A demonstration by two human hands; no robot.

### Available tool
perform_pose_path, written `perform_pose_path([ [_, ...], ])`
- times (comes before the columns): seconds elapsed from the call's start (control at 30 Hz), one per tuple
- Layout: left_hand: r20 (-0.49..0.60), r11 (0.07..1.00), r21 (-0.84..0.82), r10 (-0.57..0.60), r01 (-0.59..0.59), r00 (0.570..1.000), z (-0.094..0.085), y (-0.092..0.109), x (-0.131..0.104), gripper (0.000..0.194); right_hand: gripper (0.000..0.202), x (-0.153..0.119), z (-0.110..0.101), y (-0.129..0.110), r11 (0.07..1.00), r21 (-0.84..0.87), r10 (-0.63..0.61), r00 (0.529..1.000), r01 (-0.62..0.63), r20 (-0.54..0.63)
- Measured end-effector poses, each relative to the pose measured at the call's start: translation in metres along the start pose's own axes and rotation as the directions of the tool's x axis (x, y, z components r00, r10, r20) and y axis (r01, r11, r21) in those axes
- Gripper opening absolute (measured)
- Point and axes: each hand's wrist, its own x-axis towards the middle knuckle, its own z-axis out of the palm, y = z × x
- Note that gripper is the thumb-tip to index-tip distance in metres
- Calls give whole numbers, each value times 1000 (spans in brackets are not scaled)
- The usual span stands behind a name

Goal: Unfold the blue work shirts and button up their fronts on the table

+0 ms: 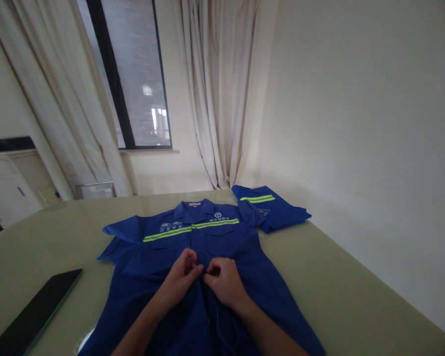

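Observation:
A blue short-sleeved work shirt (148,269) lies spread out face up, its collar at the far end. A yellow-green reflective stripe crosses its chest below white printed logos. At the middle of the shirt front, my left hand (183,274) pinches the fabric at the front opening with thumb and fingers. Close beside it on the right, my right hand (224,279) is closed on the same front edge. The two hands almost touch. Whether a button sits between the fingertips is hidden.
Behind the shirt's right sleeve lies a folded blue garment (282,210) with a reflective stripe. A black flat object (37,311) rests at the left on the pale green tabletop (300,262). A wall (363,148) borders the table on the right. Curtains (222,99) hang by the window.

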Motion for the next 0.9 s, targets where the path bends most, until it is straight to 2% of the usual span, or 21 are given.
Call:
perform_pose_path([
  [0.1,-57,994,110,26,-19,998,-1,2,-2,30,8,2,-1,3,999,16,-42,999,42,-6],
  [0.13,-84,983,179,50,-34,995,-1,2,-3,28,5,4,-1,4,998,14,-68,997,69,-24],
  [0.17,-113,962,268,87,-54,990,-1,3,-5,24,10,5,-2,6,995,9,-97,994,98,-49],
  [0.23,-154,872,482,184,-89,971,-1,3,-10,21,26,8,-4,9,989,0,-147,983,148,-111],
  [0.3,-161,736,671,260,-88,952,-1,4,-14,28,38,9,-6,11,985,3,-170,976,172,-138],
  [0.37,-141,609,791,279,-61,950,2,5,-19,36,45,7,-6,10,982,2,-186,978,187,-92],
  [0.43,-94,514,856,249,-50,964,5,5,-22,42,39,2,-7,6,980,-48,-194,981,193,-2],
  [0.5,-42,442,895,197,-51,980,9,6,-27,49,25,0,-8,-4,974,-144,-162,982,175,100],
  [0.57,-11,397,917,145,-48,989,11,7,-32,54,33,2,-10,-17,955,-265,-86,977,137,195],
  [0.63,11,375,925,117,-54,993,13,10,-40,56,44,10,-11,-31,909,-402,-11,972,109,237],
  [0.73,57,389,917,95,-90,994,15,18,-54,54,29,24,-7,-42,822,-564,19,986,79,164],
  [0.83,50,442,894,58,-70,997,13,30,-60,46,24,32,7,-33,804,-594,39,996,16,79],
  [0.9,38,487,873,6,-36,999,6,38,-54,41,20,33,17,-21,817,-575,62,997,-27,41],
])
